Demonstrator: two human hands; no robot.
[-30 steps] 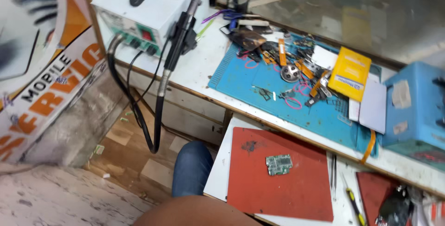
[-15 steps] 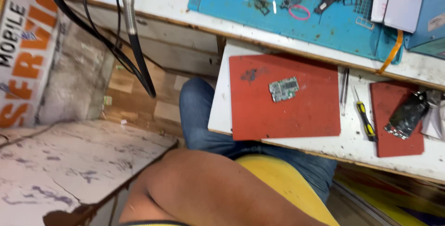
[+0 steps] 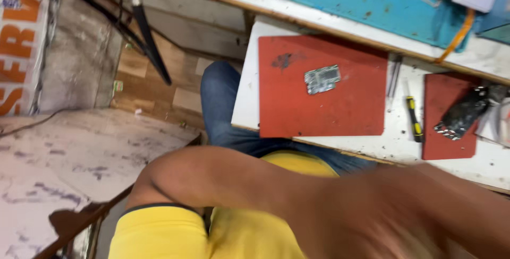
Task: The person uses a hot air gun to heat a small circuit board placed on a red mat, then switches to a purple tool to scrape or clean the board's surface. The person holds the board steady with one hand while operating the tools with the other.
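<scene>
Circuit board (image 3: 322,79): loose on red mat (image 3: 297,105), worktop (image 3: 396,142) near edge. Our hands: blurred beneath us, grip cannot be told. Risk, we judge: a passing arm sweeps it floorward.

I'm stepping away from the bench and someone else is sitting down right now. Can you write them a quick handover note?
Hands: the left arm is folded across the body. Its hand is lost in blur at lower right, so its grip cannot be told. The right hand is out of view.
Things: a small circuit board lies alone on the large red mat, with no hand on it. A yellow and black screwdriver lies on the white bench to the mat's right. A dark phone part rests on the smaller red mat.
Done or left: no tool touches the board, and nothing shows work done on it.
</scene>
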